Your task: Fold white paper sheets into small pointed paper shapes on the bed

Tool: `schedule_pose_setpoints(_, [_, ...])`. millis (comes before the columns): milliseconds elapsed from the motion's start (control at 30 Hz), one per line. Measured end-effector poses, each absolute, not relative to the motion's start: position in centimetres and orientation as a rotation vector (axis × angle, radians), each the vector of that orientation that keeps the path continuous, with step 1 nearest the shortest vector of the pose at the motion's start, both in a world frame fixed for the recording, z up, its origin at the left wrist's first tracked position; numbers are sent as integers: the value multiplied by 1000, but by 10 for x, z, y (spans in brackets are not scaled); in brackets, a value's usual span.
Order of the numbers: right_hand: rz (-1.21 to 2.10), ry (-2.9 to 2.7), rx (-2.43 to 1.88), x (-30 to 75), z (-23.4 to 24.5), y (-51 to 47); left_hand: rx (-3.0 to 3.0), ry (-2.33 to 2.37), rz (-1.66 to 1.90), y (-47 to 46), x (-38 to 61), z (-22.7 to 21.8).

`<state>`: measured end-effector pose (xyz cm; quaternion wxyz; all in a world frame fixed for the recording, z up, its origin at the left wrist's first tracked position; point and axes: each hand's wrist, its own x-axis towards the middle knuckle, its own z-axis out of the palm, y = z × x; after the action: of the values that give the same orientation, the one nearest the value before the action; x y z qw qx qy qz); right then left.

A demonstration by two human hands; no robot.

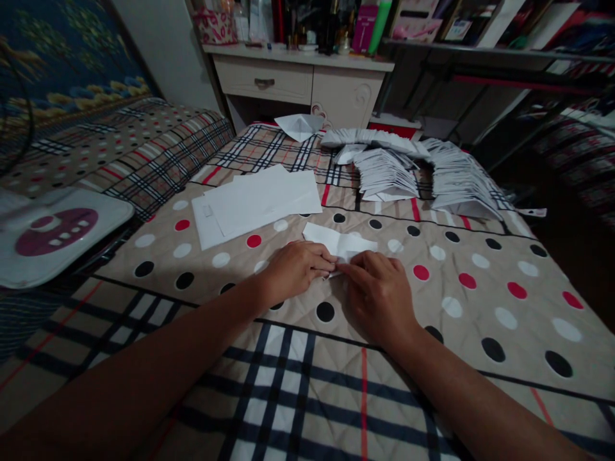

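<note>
A small sheet of folded white paper [342, 241] lies on the quilted bedspread, with a crease running down its middle. My left hand [298, 267] grips its near left edge, fingers pressed together. From the other side my right hand [382, 288] has its fingers closed on the near right edge, the index fingertip meeting the left fingers at the centre. Part of the paper is hidden beneath both hands. Just beyond, to the left, rests a loose stack of flat white sheets [259, 203].
Bundles of folded white paper pieces [387, 173] and a longer row [461, 179] stand at the back right. A single folded paper [300, 126] lies near the white dresser [264, 73]. On the left is a white plastic panel [62, 234] with a pink oval.
</note>
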<state>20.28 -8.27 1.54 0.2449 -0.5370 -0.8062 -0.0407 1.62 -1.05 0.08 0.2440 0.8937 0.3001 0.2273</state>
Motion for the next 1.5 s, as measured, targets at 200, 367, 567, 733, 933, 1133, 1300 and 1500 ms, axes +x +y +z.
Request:
schedule_pose_setpoints(200, [-120, -2225, -1373, 202, 10, -91, 2402, 774, 689, -9, 17, -2])
schedule_pose_setpoints(367, [-156, -2306, -1379, 198, 9, -95, 2384, 788, 705, -8, 18, 0])
schedule_pose_setpoints(567, [-232, -2423, -1446, 194, 11, -98, 2385, 760, 729, -8, 19, 1])
schedule_pose_setpoints(733, [-251, -2497, -1367, 193, 11, -96, 2393, 788, 719, -8, 18, 1])
schedule_pose_setpoints(933, [-37, -2465, -1318, 192, 13, -96, 2404, 787, 716, -9, 18, 1])
schedule_pose_setpoints(1133, [367, -2080, -1296, 201, 11, -96, 2386, 746, 723, -8, 15, 1])
schedule_pose_setpoints(1300, [223, -2230, -1350, 199, 12, -96, 2379, 762, 705, -8, 15, 1])
schedule_pose_setpoints(1500, [323, -2175, -1317, 197, 11, -94, 2338, 791, 756, -10, 17, -2])
